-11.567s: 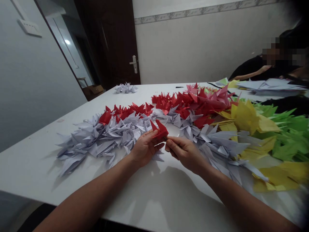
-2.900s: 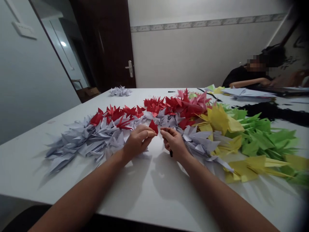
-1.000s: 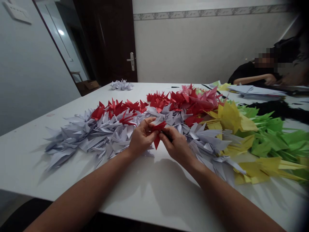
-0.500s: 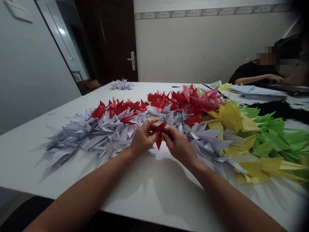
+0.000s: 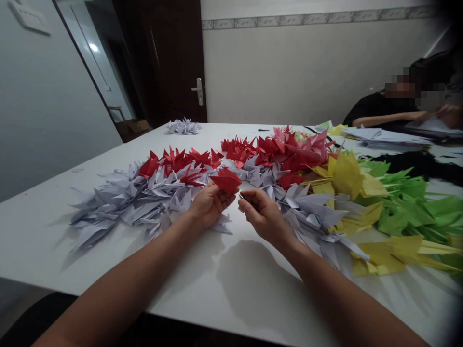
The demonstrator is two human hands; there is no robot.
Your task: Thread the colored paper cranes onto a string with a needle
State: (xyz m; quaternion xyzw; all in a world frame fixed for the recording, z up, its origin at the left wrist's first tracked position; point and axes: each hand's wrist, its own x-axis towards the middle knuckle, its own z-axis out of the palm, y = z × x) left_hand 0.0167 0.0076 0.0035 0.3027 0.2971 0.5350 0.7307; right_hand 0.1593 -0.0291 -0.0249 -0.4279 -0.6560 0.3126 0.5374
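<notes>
My left hand (image 5: 208, 205) holds a red folded paper crane (image 5: 226, 181) by its underside, fingers curled round it, just above the white table (image 5: 224, 289). My right hand (image 5: 261, 213) sits a little to the right of it, fingers curled in a loose pinch on a small dark thing I cannot make out. Both hands hover at the near edge of a long heap of white paper cranes (image 5: 144, 200), with red cranes (image 5: 253, 152) lying behind.
Yellow cranes (image 5: 347, 178) and green cranes (image 5: 408, 202) lie to the right. A small white crane pile (image 5: 183, 126) sits at the far table edge near a dark door (image 5: 173, 62). Another person (image 5: 390, 108) sits at the far right beside stacked paper sheets (image 5: 383, 136).
My hands have come apart. The red crane, worked between both hands a moment ago, now rests in my left hand alone, turned wing-side up; my right hand has drawn back slightly.
</notes>
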